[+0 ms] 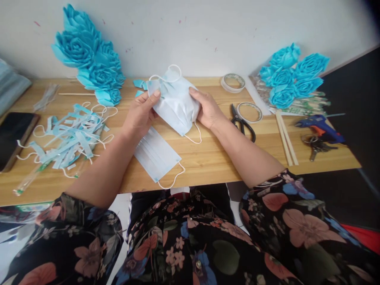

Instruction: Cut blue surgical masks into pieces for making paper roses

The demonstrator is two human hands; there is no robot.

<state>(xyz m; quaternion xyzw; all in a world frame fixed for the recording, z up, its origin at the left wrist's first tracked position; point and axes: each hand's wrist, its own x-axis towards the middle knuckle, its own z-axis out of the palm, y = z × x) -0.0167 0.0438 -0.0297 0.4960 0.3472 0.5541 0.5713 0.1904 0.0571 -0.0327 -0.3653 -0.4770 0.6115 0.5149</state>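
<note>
Between my two hands, above the wooden table, is a pale blue face mask [175,103], spread partly open with white ear loops at its top and lower right. My left hand [142,111] pinches its left edge, thumb on the front and fingers behind. On the opposite edge, my right hand [206,107] grips it the same way, fingers mostly hidden. A second face mask [158,154] lies flat on the table below my left hand. Black-handled scissors [242,122] rest right of my right hand, beside a roll of tape [250,112].
Cut mask strips and loops [74,134] are heaped at left, near a phone [14,138]. Blue paper flowers stand at back left [92,59] and back right [292,75]. Another tape roll [233,82], wooden sticks [286,138], a blue glue gun [320,126] and keys [317,146] lie rightward.
</note>
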